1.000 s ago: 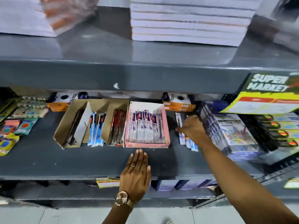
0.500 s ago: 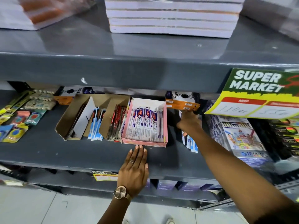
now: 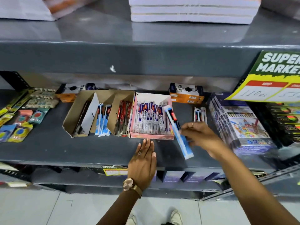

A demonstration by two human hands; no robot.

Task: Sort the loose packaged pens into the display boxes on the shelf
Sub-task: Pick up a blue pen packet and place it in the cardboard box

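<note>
**Blue pen pack off the pile and heading for a box**

On the grey metal shelf (image 3: 48,148), things just moved. Half a second ago the right hand (image 3: 201,135) was reaching deep toward the back, by the loose pile; now it's pulled out with one long blue-and-white packaged pen (image 3: 178,132) pinched between thumb and fingers, held tilted over the right front corner of the pink cardboard display box (image 3: 151,137). Blurry, so clearly mid-swing.

Left hand (image 3: 144,159) hasn't budged: flat and relaxed on the shelf edge, gripping nothing, fingertips right at the pink box's front wall.

That pink box holds purple-and-white packs, so I'd guess this blue one doesn't belong there. Matching blue packs (image 3: 103,120) stand in the gap between the two brown cardboard boxes (image 3: 78,114) further left, so the pen probably has to travel over the pink box to get there.

A few more loose packaged pens (image 3: 200,115) remain at the back right, so sorting isn't done yet.
</note>
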